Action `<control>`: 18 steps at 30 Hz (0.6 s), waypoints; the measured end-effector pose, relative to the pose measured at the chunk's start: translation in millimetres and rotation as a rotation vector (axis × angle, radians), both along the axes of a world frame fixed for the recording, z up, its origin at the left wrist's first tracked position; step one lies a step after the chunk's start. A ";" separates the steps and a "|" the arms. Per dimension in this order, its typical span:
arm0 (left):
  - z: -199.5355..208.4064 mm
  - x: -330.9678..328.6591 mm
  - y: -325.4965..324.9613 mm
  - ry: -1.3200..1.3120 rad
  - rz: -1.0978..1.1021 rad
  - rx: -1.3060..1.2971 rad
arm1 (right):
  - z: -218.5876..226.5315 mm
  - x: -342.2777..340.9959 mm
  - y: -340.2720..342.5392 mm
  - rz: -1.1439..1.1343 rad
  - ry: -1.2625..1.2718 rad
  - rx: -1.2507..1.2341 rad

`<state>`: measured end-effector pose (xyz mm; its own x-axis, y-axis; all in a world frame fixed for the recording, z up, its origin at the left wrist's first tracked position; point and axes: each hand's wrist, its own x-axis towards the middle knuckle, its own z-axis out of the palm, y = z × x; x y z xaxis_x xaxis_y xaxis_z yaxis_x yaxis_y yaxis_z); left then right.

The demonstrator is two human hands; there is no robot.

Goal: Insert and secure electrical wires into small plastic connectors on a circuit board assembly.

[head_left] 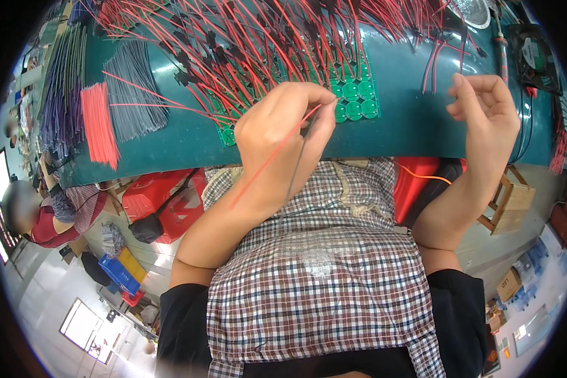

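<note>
My left hand (277, 135) is over the front of the table, thumb and forefinger pinched on a red wire (258, 178) and a dark grey wire (295, 165). The wires trail back over the wrist and the apron. Just beyond these fingertips lies a green panel of round circuit boards (359, 91), many with red and black wires standing up from them. My right hand (488, 107) is raised at the right, its fingers curled. A thin dark strand (463, 53) reaches its thumb tip; whether the fingers grip it I cannot tell.
Left on the green table (189, 143) lie bundles of red wires (99, 129), grey wires (132, 94) and dark purple wires (66, 94). A tangle of wired leads (264, 31) covers the back. A black fan (535, 60) stands right. Another person (63, 214) sits at far left.
</note>
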<state>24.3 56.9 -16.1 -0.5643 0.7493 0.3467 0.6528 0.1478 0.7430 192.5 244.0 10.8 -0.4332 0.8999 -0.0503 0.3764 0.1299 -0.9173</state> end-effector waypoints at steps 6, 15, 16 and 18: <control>-1.5 -1.3 -1.8 0.004 -0.016 -0.003 | -2.0 -3.4 -2.3 -0.026 0.058 0.032; 1.4 0.4 -3.2 0.069 -0.020 -0.075 | -3.9 -3.5 -6.2 0.002 0.116 0.062; 1.3 0.4 -2.8 0.068 -0.021 -0.074 | -3.7 -3.6 -6.4 0.009 0.120 0.063; 0.6 0.8 -2.3 0.081 -0.022 -0.084 | -3.0 -4.0 -6.8 0.012 0.120 0.065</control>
